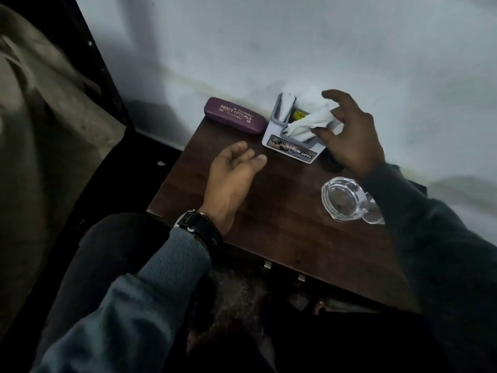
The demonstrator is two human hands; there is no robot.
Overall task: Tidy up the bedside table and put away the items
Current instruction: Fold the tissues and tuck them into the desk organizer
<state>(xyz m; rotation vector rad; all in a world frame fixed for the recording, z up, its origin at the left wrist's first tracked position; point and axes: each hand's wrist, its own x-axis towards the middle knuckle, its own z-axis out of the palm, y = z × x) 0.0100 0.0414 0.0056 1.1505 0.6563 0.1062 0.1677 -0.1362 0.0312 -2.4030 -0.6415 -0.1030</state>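
Observation:
The dark wooden bedside table [282, 216] stands against a pale wall. At its back a white and grey holder [271, 131] with an OPEL sticker contains crumpled white tissue [306, 122]. My right hand [352, 138] hovers over the holder's right side, fingers spread and loosely bent around the tissue, thumb touching it. My left hand [231, 176] rests relaxed on the tabletop in front of the holder, holding nothing. A purple glasses case [234, 115] marked PRINCE OPTICALS lies at the back left corner.
A clear glass ashtray [347, 197] sits near the table's right side, partly under my right sleeve. Something dark [332, 162] lies under my right palm, unclear what. A bed with a dark frame [107, 90] borders the table on the left.

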